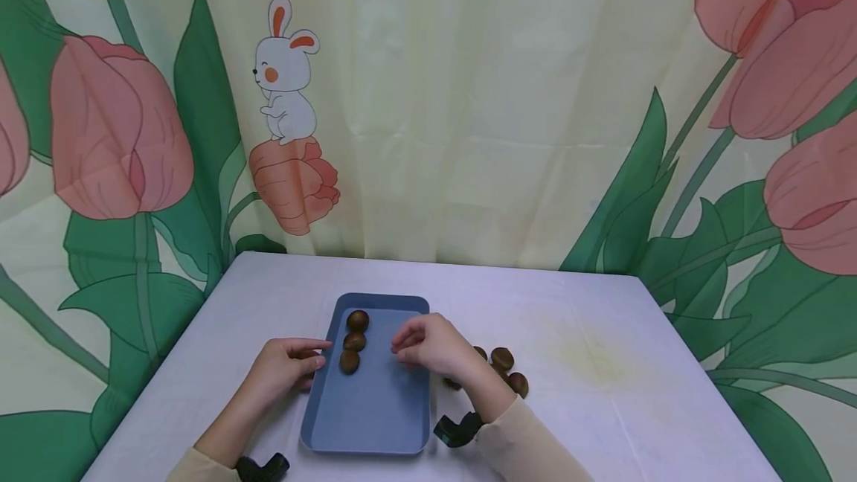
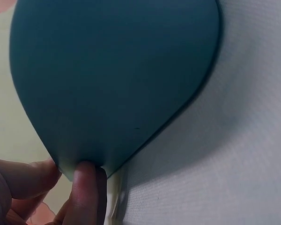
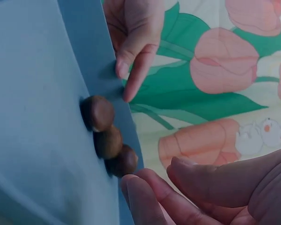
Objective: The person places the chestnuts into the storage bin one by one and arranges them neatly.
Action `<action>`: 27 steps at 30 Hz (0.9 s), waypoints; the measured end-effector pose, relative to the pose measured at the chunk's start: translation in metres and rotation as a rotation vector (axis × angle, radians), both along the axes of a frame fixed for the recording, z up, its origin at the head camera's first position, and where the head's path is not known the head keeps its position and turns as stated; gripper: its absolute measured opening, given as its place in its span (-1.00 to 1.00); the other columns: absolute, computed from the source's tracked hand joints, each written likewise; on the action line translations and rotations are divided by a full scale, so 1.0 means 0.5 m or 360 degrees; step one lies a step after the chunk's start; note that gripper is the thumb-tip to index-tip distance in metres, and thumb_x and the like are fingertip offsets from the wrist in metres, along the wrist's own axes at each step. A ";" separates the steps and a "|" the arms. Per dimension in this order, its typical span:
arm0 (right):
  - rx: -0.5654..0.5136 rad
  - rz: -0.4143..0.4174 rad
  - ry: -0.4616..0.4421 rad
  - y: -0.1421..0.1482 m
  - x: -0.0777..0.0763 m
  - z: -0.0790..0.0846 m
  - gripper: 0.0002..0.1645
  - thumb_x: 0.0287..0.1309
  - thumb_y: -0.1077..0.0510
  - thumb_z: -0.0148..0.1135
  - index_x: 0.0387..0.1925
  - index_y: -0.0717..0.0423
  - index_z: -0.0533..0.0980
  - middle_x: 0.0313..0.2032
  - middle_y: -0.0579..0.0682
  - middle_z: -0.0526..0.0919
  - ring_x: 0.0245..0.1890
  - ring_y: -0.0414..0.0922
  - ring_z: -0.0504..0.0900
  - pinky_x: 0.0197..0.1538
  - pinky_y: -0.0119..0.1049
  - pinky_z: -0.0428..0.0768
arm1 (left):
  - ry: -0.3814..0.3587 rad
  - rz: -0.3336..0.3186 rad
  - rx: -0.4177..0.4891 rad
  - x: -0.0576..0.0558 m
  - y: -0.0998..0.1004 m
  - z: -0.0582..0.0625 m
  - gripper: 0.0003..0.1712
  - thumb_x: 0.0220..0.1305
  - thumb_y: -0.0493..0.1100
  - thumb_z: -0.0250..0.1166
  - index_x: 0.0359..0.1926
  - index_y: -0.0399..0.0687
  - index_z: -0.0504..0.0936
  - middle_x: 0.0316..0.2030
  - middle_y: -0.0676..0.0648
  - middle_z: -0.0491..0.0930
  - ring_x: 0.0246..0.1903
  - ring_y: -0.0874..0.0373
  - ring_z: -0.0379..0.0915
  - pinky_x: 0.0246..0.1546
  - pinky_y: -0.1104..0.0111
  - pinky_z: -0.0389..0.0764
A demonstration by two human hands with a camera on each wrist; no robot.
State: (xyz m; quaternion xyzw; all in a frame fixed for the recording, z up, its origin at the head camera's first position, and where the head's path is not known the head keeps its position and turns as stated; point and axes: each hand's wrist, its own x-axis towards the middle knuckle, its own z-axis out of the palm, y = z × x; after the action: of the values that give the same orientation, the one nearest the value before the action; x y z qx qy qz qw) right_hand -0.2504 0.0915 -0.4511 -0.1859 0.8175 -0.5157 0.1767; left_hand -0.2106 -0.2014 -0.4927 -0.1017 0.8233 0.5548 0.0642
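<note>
Three brown chestnuts (image 1: 354, 341) lie in a slightly slanting column on the left side of a blue-grey rectangular tray (image 1: 375, 422). My left hand (image 1: 284, 369) is at the tray's left edge, its fingertips (image 2: 85, 180) touching the outer wall and rim. Over the tray's right part hovers my right hand (image 1: 435, 348), fingers loosely bent. In the right wrist view its thumb and fingers stand apart, and no chestnut shows between them. The chestnuts (image 3: 107, 140) there sit in a row along the tray wall, just beyond those fingertips.
More chestnuts (image 1: 502, 358) lie in a loose group on the white tablecloth (image 1: 602, 422), right of the tray, partly hidden by my right forearm. Behind the table hangs a curtain (image 1: 455, 110) printed with tulips and a rabbit. A dark device (image 1: 458, 430) is worn at each wrist.
</note>
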 end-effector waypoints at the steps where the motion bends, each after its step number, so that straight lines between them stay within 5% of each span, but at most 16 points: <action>1: -0.0009 -0.0007 -0.0009 0.007 0.002 0.001 -0.86 0.25 0.38 0.46 -0.16 0.24 0.74 -0.14 0.27 0.83 -0.24 0.07 0.84 -0.11 -0.06 0.85 | -0.0003 0.0000 0.0002 0.000 0.000 0.000 -0.67 0.32 -0.36 0.48 0.10 -0.20 0.82 -0.12 -0.15 0.82 -0.34 0.14 0.70 -0.36 0.31 0.78; 27: 0.0048 -0.0268 -0.0032 0.191 0.021 0.010 -0.77 0.31 0.39 0.36 -0.02 0.35 0.67 -0.10 0.29 0.81 -0.16 0.03 0.80 -0.13 -0.14 0.85 | -0.0025 0.0024 -0.0005 0.002 0.003 0.004 -0.68 0.34 -0.36 0.46 0.10 -0.17 0.83 -0.09 -0.16 0.81 -0.33 0.16 0.70 -0.36 0.31 0.78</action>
State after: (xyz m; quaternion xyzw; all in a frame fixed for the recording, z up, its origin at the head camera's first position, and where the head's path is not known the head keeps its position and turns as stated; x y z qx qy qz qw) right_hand -0.2399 0.1869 -0.4463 -0.1088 0.8362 -0.5180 0.1436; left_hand -0.2098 -0.1999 -0.4907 -0.1124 0.8228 0.5532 0.0664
